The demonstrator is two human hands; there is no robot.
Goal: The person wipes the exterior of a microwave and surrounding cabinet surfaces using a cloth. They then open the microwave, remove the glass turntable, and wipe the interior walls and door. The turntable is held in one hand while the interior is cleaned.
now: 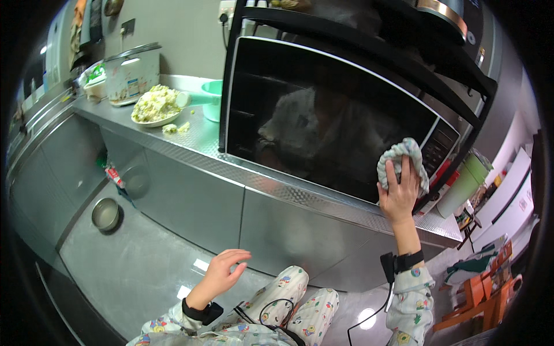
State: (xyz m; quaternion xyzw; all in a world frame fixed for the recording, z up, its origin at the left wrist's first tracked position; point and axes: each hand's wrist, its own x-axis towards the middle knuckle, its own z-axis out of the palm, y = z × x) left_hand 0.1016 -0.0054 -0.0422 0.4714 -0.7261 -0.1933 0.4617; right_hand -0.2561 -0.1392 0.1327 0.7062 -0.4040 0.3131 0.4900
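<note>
My right hand (399,192) presses a crumpled, light grey-green cloth (402,161) against the lower right of a microwave's black glass door (320,116). The fingers are spread over the cloth, beside the control panel (439,142). A hazy pale smear or reflection shows on the middle of the glass. My left hand (225,270) hangs in the air above my lap, holding nothing, with thumb and fingers apart. Both wrists wear black straps, and a cable runs down from the right one.
The microwave stands in a black rack (359,41) on a metal counter (277,190). Left of it are a green plastic container (212,101), a heaped plate of chopped vegetables (158,106) and a lidded pot (132,78). A green bin-like container (465,184) is at right; a metal bowl (105,214) sits on the floor.
</note>
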